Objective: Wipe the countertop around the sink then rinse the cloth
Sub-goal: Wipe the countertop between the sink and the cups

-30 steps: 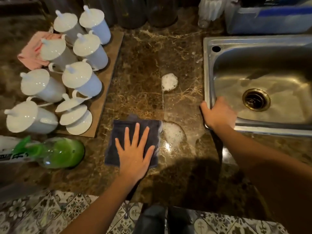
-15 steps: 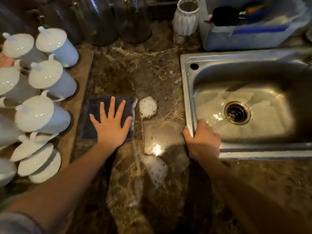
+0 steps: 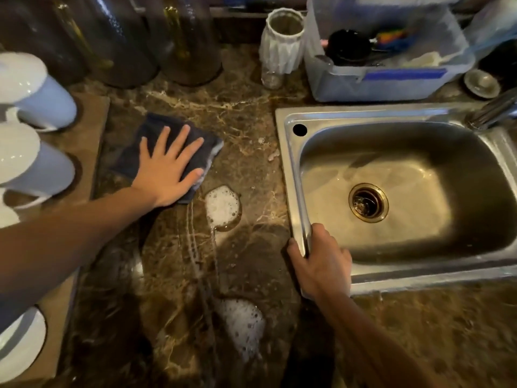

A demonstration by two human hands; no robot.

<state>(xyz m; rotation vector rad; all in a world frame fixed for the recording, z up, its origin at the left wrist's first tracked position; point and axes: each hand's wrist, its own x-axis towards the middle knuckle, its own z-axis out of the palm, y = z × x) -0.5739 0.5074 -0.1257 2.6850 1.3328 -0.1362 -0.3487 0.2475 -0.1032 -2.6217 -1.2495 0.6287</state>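
A dark blue cloth (image 3: pixel 156 130) lies flat on the brown marble countertop (image 3: pixel 246 121), left of the steel sink (image 3: pixel 293 175). My left hand (image 3: pixel 167 169) presses on the cloth with straight, spread fingers. My right hand (image 3: pixel 321 264) grips the sink's front-left rim, fingers curled over the edge into the basin. Two patches of soap foam sit on the counter: one (image 3: pixel 222 204) just right of my left hand, one (image 3: pixel 243 326) nearer the front edge. A thin wet streak joins them.
White lidded cups (image 3: pixel 36 93) stand on a brown board (image 3: pixel 92 152) at the left. Dark glass jars (image 3: pixel 181 37) line the back. A white ribbed jar (image 3: pixel 282 43) and a plastic tub of dishes (image 3: pixel 386 57) sit behind the sink. A faucet (image 3: pixel 495 110) juts in at right.
My left hand has slid the cloth away from me, toward the back of the counter, past the upper foam patch. My right hand stays on the sink rim.
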